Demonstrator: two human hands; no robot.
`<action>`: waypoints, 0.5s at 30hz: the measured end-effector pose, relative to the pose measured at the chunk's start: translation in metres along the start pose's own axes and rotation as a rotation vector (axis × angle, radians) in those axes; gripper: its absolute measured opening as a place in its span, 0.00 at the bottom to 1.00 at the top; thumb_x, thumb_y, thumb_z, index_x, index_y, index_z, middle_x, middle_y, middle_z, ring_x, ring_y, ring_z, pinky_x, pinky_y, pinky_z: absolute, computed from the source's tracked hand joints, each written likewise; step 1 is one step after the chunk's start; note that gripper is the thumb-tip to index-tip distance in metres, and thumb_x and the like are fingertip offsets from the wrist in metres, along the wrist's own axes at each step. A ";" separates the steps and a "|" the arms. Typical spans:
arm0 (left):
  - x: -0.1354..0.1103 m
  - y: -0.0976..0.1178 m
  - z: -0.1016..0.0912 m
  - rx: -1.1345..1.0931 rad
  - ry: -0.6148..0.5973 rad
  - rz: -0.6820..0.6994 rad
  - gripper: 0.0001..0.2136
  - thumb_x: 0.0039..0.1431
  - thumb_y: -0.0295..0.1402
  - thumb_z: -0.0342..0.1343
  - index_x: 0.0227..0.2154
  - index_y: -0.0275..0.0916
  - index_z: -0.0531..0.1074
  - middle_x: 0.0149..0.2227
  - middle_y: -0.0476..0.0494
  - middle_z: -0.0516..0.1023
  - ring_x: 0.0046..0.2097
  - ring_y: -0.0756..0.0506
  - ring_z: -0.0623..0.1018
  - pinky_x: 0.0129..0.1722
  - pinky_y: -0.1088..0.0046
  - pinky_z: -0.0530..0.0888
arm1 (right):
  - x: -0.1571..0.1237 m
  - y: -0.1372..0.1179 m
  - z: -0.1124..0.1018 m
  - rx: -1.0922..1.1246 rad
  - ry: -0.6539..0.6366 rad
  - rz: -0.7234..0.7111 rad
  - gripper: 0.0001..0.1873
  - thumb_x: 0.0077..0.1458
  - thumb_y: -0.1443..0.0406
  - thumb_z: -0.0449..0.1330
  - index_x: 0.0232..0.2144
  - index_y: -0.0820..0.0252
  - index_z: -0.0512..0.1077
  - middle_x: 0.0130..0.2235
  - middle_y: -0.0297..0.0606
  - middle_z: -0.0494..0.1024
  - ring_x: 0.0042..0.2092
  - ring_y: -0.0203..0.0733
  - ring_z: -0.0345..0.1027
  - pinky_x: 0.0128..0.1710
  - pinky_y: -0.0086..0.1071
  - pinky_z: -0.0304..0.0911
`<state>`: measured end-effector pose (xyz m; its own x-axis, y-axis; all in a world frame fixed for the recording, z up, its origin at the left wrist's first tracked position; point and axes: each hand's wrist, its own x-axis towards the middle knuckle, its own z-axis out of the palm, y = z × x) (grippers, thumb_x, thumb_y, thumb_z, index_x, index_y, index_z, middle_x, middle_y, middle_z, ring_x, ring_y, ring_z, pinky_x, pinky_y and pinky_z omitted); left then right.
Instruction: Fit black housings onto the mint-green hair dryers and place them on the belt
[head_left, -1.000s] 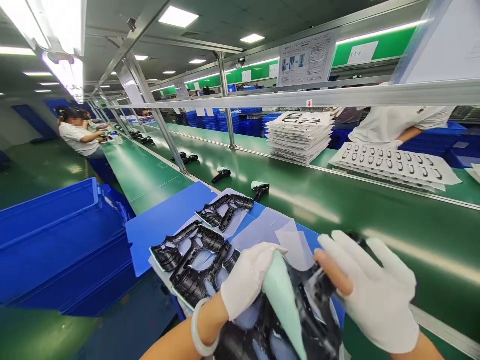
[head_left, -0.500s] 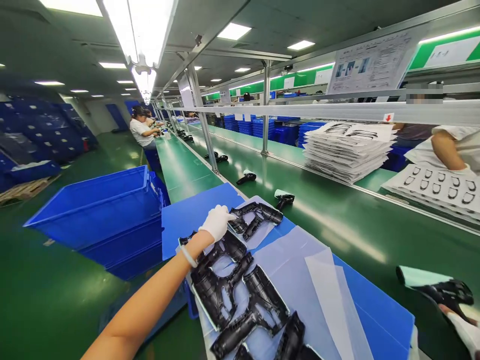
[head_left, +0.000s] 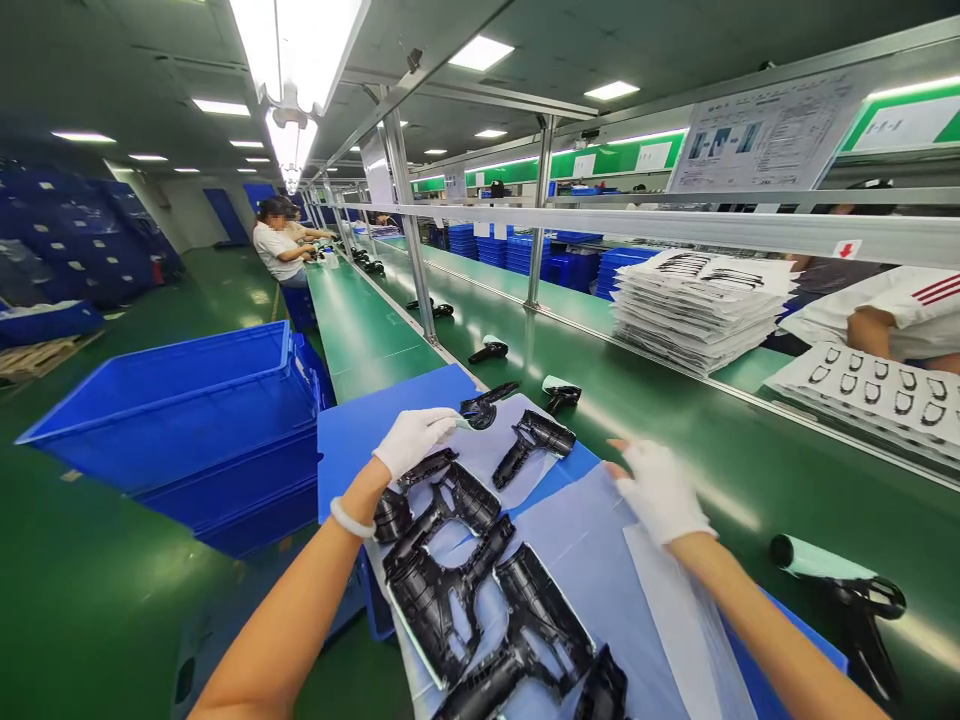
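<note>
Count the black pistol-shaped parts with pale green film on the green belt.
3: one black part farthest away, one nearer, one at lower right. Others farther along may be hidden.

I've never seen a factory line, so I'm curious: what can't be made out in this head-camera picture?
Whatever the left hand may pinch: its white glove hides it, head view.
The lowest black plastic moulding: cut off by the bottom edge, head view.
The posted instruction sheet: its wording is too small to read, head view.
</note>
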<state>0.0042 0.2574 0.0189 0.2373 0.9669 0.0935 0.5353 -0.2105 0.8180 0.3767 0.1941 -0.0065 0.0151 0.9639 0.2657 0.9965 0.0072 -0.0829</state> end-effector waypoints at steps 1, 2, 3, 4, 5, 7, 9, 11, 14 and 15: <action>-0.005 0.002 0.000 -0.090 0.027 -0.008 0.23 0.63 0.51 0.49 0.42 0.35 0.76 0.37 0.41 0.83 0.38 0.43 0.82 0.41 0.63 0.78 | 0.011 -0.036 0.005 -0.001 -0.054 -0.057 0.20 0.60 0.58 0.57 0.54 0.52 0.72 0.44 0.43 0.78 0.47 0.51 0.70 0.43 0.39 0.63; -0.009 0.003 0.002 -0.174 0.057 -0.021 0.26 0.62 0.54 0.47 0.41 0.35 0.76 0.35 0.40 0.83 0.37 0.42 0.82 0.39 0.64 0.79 | 0.021 -0.069 0.010 0.002 -0.105 -0.102 0.22 0.61 0.55 0.56 0.56 0.49 0.70 0.44 0.42 0.77 0.47 0.51 0.70 0.43 0.40 0.64; -0.013 0.004 0.003 -0.247 0.093 -0.038 0.28 0.60 0.56 0.46 0.40 0.34 0.76 0.33 0.40 0.83 0.35 0.41 0.83 0.37 0.64 0.79 | 0.029 -0.098 0.015 0.010 -0.158 -0.135 0.23 0.61 0.53 0.56 0.57 0.50 0.68 0.44 0.41 0.77 0.47 0.49 0.70 0.44 0.41 0.64; -0.017 0.005 0.005 -0.308 0.136 -0.057 0.28 0.58 0.58 0.47 0.38 0.34 0.75 0.30 0.41 0.82 0.33 0.41 0.82 0.34 0.65 0.79 | 0.035 -0.122 0.020 0.013 -0.216 -0.149 0.25 0.62 0.51 0.56 0.57 0.53 0.67 0.42 0.40 0.77 0.45 0.47 0.71 0.45 0.42 0.65; -0.021 0.005 0.007 -0.356 0.186 -0.077 0.28 0.55 0.58 0.51 0.35 0.35 0.75 0.27 0.42 0.81 0.31 0.41 0.82 0.32 0.66 0.79 | 0.039 -0.140 0.023 0.016 -0.263 -0.145 0.24 0.62 0.50 0.56 0.55 0.56 0.69 0.41 0.40 0.77 0.44 0.45 0.72 0.45 0.43 0.66; -0.027 0.002 0.008 -0.429 0.276 -0.112 0.24 0.47 0.55 0.61 0.32 0.35 0.74 0.25 0.45 0.79 0.29 0.43 0.80 0.29 0.69 0.77 | 0.042 -0.159 0.028 0.029 -0.322 -0.103 0.23 0.62 0.49 0.55 0.47 0.61 0.72 0.39 0.39 0.77 0.41 0.43 0.72 0.45 0.44 0.68; -0.034 -0.002 0.005 -0.493 0.325 -0.139 0.23 0.42 0.49 0.67 0.34 0.34 0.75 0.27 0.46 0.79 0.29 0.45 0.78 0.27 0.72 0.76 | 0.037 -0.159 0.027 0.058 -0.326 -0.040 0.19 0.62 0.52 0.56 0.42 0.62 0.73 0.38 0.38 0.76 0.40 0.41 0.72 0.44 0.42 0.68; -0.042 -0.005 0.001 -0.570 0.330 -0.158 0.28 0.43 0.45 0.67 0.46 0.34 0.74 0.30 0.46 0.80 0.30 0.45 0.78 0.28 0.71 0.76 | 0.025 -0.146 0.022 0.109 -0.285 0.016 0.13 0.61 0.59 0.58 0.42 0.62 0.72 0.37 0.38 0.76 0.37 0.40 0.71 0.40 0.38 0.68; -0.055 -0.006 -0.004 -0.674 0.308 -0.179 0.38 0.47 0.42 0.65 0.61 0.37 0.62 0.35 0.43 0.81 0.30 0.44 0.79 0.28 0.68 0.78 | -0.007 -0.114 0.009 0.191 -0.124 0.073 0.12 0.56 0.72 0.52 0.42 0.62 0.70 0.38 0.42 0.76 0.36 0.42 0.71 0.36 0.36 0.65; -0.058 -0.005 -0.004 -0.696 0.295 -0.186 0.38 0.47 0.43 0.65 0.62 0.37 0.61 0.36 0.42 0.81 0.30 0.43 0.80 0.27 0.67 0.78 | -0.021 -0.101 0.004 0.215 -0.047 0.078 0.13 0.54 0.74 0.49 0.39 0.63 0.70 0.39 0.45 0.76 0.38 0.44 0.72 0.38 0.37 0.65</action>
<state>-0.0153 0.2025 0.0114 -0.0840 0.9964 -0.0127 -0.1105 0.0033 0.9939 0.2752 0.1741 -0.0076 0.0831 0.9751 0.2057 0.9521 -0.0167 -0.3054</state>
